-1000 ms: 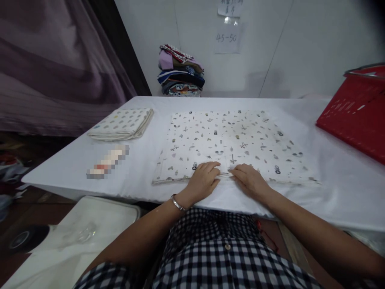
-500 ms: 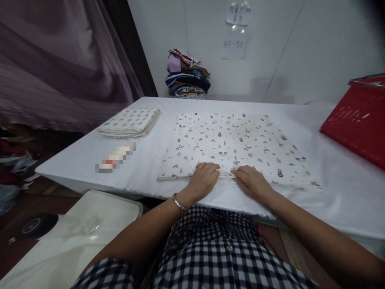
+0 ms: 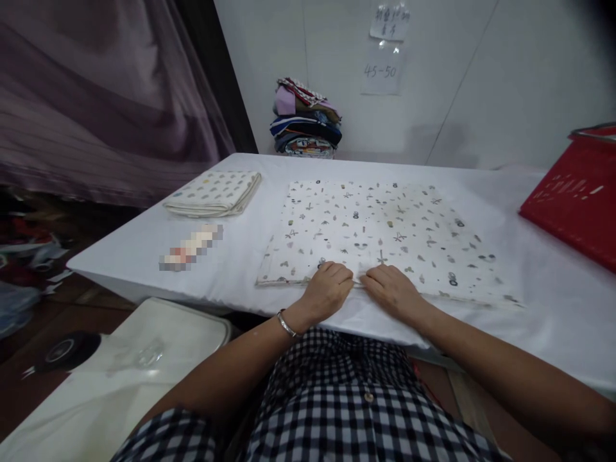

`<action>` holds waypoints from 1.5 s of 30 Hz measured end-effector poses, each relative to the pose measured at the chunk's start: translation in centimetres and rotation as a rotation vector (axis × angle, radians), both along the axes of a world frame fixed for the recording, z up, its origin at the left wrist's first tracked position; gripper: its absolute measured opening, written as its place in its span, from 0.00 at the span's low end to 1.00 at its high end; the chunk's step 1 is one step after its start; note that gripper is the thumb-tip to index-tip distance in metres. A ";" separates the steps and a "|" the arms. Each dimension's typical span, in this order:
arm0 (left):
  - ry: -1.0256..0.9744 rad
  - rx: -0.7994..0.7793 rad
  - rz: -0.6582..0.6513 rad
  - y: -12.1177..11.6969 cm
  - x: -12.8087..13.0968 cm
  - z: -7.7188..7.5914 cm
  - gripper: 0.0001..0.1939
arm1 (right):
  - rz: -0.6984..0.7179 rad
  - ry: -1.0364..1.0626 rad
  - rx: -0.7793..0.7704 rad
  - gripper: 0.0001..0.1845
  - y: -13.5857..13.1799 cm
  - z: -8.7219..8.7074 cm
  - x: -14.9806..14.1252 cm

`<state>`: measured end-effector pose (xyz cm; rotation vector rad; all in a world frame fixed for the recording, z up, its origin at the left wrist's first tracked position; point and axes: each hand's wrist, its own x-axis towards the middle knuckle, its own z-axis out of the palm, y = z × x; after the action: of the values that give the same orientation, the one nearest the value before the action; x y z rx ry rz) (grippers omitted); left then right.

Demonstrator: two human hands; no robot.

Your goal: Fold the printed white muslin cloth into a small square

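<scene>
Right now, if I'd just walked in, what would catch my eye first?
Probably the large patterned white cloth lying flat on the white table, with the left hand and right hand close together at its near edge. Next, the bright red object at the table's right side, then the colourful fabric pile by the wall beyond the table's far edge.

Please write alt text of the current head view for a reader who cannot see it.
A bare left hand and bare right hand touch the near edge of a flat, rectangular white fabric with small greyish prints on a white-draped table. A folded cream cloth with grey spots lies to the left.
</scene>
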<state>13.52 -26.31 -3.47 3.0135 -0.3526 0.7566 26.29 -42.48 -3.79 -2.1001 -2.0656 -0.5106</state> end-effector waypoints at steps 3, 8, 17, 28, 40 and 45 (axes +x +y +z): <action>0.035 0.035 0.010 0.0 0.0 -0.1 0.13 | 0.029 0.033 -0.050 0.13 0.1 -0.1 0.2; 0.102 0.062 0.059 -0.3 -0.3 0.1 0.11 | 0.030 0.072 -0.058 0.13 0.3 -0.2 0.3; 0.137 0.023 0.139 -0.5 -0.6 -0.2 0.09 | 0.092 0.066 -0.020 0.15 1.9 -0.3 -0.3; 0.196 0.065 0.282 0.5 -2.4 0.2 0.05 | 0.113 0.135 0.058 0.14 1.6 -1.2 -0.1; 0.126 -0.070 0.568 6.0 -8.8 -0.6 0.09 | 0.054 0.194 -0.042 0.18 1.8 -0.6 -0.4; -0.010 -0.256 0.715 8.4 -12.4 -0.7 0.16 | 0.064 0.144 -0.063 0.18 1.6 -0.9 -0.3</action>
<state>1.17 -17.91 -4.14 2.8530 0.8009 0.7535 25.96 -40.85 -4.65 -2.0305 -2.0849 -0.2800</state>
